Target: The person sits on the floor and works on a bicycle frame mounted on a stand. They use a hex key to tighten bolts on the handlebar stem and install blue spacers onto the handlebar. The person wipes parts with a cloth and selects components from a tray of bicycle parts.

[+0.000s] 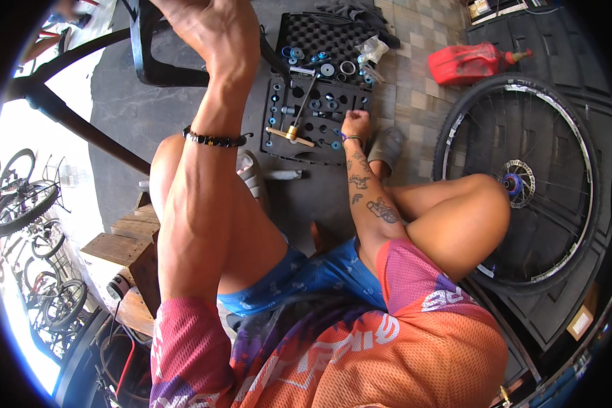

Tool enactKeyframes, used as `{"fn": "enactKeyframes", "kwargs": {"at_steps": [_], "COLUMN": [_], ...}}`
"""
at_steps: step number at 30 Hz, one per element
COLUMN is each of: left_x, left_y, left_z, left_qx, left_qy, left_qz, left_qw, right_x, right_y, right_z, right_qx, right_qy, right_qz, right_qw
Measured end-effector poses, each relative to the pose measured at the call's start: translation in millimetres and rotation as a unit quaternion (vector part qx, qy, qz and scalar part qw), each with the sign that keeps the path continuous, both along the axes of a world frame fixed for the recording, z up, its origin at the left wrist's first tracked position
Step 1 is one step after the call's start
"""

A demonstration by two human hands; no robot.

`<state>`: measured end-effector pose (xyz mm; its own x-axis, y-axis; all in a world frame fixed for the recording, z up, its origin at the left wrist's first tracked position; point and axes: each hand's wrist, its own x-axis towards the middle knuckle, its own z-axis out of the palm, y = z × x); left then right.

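My left hand [211, 30] is raised at the top edge beside a black bicycle frame [81, 126]. Its fingers run out of the picture, so whether it grips the frame is hidden. Lower down, my right hand [355, 124] is over the right part of an open black tool case [302, 151]. Those fingers are curled together, and what they hold, if anything, is too small to make out. Across the case lies a long metal rod tool with a wooden T-handle [291, 134]. Blue and silver round press pieces [328, 70] sit in the foam lid and tray.
At the right, a bicycle wheel [521, 182] with a disc rotor lies on dark panels. A red jug [466, 63] stands beyond it. Wooden steps [122, 238] are by my left leg. Several bicycles [44, 251] stand farther left. A dark cloth [360, 17] lies behind the case.
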<state>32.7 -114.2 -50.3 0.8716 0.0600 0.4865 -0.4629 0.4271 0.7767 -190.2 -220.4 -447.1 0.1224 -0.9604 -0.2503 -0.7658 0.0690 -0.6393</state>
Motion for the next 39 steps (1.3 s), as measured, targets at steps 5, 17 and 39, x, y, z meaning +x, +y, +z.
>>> {"fn": "enactKeyframes", "kwargs": {"at_steps": [5, 17, 39], "left_x": [-11.4, -0.4, -6.9], "left_y": [-26.2, -11.1, -13.5], "left_z": [8.2, -1.1, 4.9], "left_qx": [-0.009, 0.004, -0.006], "left_qy": [0.011, -0.014, 0.01], "left_qz": [-0.033, -0.001, -0.012], "left_qw": [0.999, 1.0, 1.0], "right_x": [62.9, 87.1, 108.6], "right_y": [-39.8, -106.1, -263.5], "right_z": [-4.2, 11.8, 66.4], "right_qx": [-0.116, -0.185, -0.172], "right_qy": [-0.084, -0.147, -0.052], "right_qz": [0.163, 0.108, 0.447], "right_qw": [0.976, 0.966, 0.876]}}
